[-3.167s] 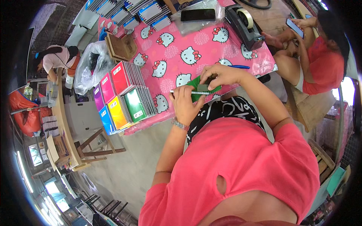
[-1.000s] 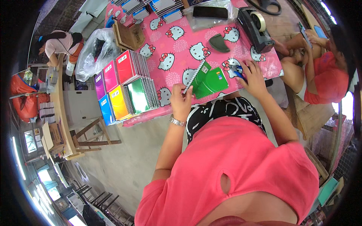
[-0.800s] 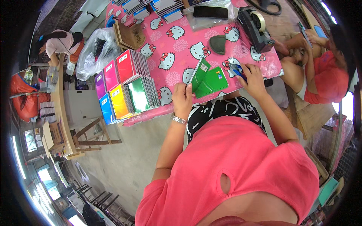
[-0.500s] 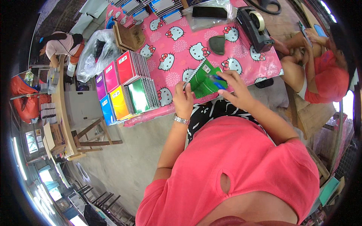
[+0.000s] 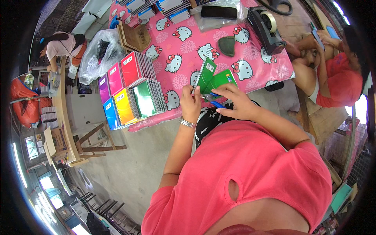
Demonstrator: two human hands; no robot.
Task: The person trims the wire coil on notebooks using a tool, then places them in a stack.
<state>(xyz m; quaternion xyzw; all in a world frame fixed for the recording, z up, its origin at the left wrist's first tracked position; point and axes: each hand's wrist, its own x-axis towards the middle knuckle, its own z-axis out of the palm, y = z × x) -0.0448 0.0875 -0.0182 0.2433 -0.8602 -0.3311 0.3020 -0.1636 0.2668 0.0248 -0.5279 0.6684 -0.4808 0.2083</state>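
Observation:
Near the front edge of the table, my left hand point(image 5: 190, 105) pinches the lower end of the wire spiral on a green notebook point(image 5: 205, 74). Beside that notebook, on its right, lies another green cover point(image 5: 223, 79); whether it is a separate notebook I cannot tell. My right hand point(image 5: 238, 103) is closed around blue-handled pliers point(image 5: 217, 105). The jaws of the pliers point left, close to my left fingertips at the spiral's end. My fingers partly hide that end, so contact with the wire is not clear.
Stacks of colored spiral notebooks point(image 5: 125, 105) stand at the table's left. A dark green pouch-like item point(image 5: 226, 46), a phone point(image 5: 218, 12) on plastic and a tape dispenser point(image 5: 267, 33) lie farther back. One person sits at right; another bends over a bench at far left.
The pliers have moved left and nearer to me, down to the spiral's lower end. The green notebook now stands more upright in view, and the second green cover shows at its right.

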